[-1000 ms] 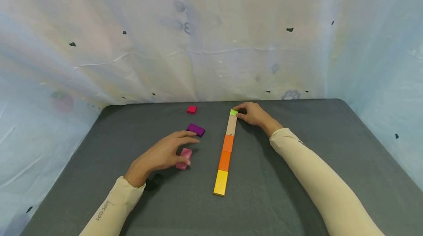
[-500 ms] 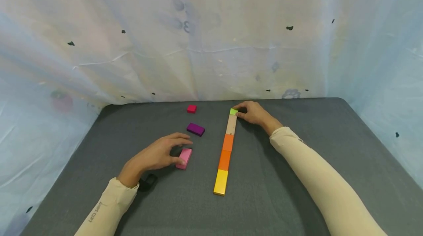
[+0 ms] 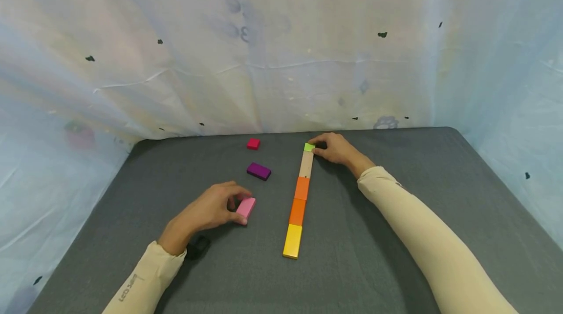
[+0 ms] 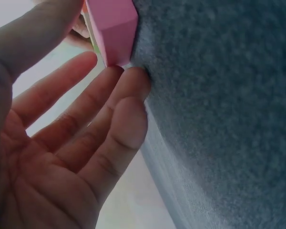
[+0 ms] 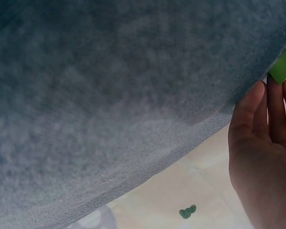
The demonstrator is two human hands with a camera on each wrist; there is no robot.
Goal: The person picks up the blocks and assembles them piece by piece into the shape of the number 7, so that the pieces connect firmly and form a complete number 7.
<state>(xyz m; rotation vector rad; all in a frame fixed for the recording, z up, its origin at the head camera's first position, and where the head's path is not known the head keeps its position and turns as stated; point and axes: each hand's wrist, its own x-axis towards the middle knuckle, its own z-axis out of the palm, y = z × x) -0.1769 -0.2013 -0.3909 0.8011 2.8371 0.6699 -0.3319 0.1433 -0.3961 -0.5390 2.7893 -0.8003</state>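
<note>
My left hand (image 3: 215, 206) is at a pink block (image 3: 246, 207) lying flat on the table, thumb by its near end and curled fingers at its far end. In the left wrist view the fingertips meet one end of this pink block (image 4: 115, 33) and the thumb lies along its other side. My right hand (image 3: 336, 149) holds a small light green block (image 3: 310, 147) between thumb and index finger, at the far end of a straight row. That row continues toward me with a plain wood block (image 3: 306, 164), two orange blocks (image 3: 297, 212) and a yellow block (image 3: 292, 241).
A purple block (image 3: 259, 171) and a small red block (image 3: 253, 144) lie left of the row. The dark grey cloth-covered table (image 3: 352, 265) ends at a pale hanging sheet (image 3: 286, 60). A dark band (image 3: 198, 247) shows under my left wrist.
My left hand has drawn back slightly and its fingers have closed in around the pink block's ends. The right hand stays at the green block.
</note>
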